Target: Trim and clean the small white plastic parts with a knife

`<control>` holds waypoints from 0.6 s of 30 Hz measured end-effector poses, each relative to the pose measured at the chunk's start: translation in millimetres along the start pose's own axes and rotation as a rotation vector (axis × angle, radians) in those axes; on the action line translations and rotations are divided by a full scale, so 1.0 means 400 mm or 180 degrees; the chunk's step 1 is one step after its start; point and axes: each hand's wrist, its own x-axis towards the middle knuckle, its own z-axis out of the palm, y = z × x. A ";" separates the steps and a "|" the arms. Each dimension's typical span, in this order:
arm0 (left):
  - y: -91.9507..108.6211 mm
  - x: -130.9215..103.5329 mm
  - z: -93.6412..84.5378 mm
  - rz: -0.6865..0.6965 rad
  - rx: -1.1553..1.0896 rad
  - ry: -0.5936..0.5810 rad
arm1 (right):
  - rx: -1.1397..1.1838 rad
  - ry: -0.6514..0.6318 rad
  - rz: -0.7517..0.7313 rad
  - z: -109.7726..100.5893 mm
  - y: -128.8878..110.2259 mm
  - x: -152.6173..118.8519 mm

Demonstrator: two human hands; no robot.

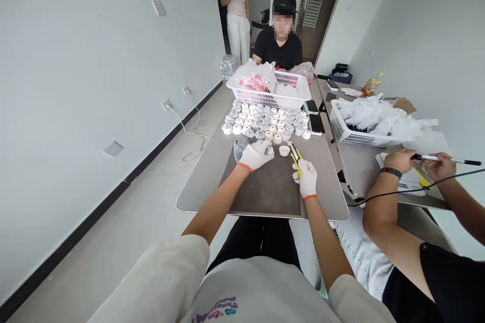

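A white glove with an orange cuff covers my left hand (pixel 256 155), whose fingers close on a small white round cup-like piece (pixel 269 151). Beside that hand lies a grey cloth (pixel 240 147). My right hand (pixel 306 177), gloved the same way, grips a yellow utility knife (pixel 294 153) that points up and to the left. Between the two hands a white cup-shaped piece (pixel 284 151) rests on the dark mat (pixel 265 192). Just beyond stand rows of similar white round pieces (pixel 261 123), several with grey tops.
Behind the rows sits a white basket (pixel 246 97) with plastic bags. Two phones (pixel 316 124) lie at the table's right edge. On the neighbouring table is another basket (pixel 352 135) of bags. A co-worker's hands (pixel 439 166) hold a marker (pixel 447 159); a black cable (pixel 401 193) runs nearby.
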 end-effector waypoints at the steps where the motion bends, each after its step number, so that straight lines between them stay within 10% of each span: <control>1: -0.010 -0.032 0.002 -0.0007 -0.0184 0.0088 | -0.0018 -0.0022 -0.0089 0.017 -0.033 -0.009; 6: -0.068 -0.185 0.034 0.0030 -0.0685 0.0109 | -0.0471 -0.0733 -0.0303 0.294 -0.218 -0.204; 11: -0.089 -0.229 0.051 0.0017 -0.0674 0.0246 | -0.1055 -0.2170 0.0780 0.667 -0.276 -0.512; 14: -0.088 -0.225 0.052 -0.0097 -0.0580 0.0199 | -0.1010 -0.2088 0.0872 0.683 -0.243 -0.461; 18: -0.090 -0.229 0.050 -0.0144 -0.0596 0.0177 | -0.0988 -0.0982 0.0075 0.514 -0.137 -0.166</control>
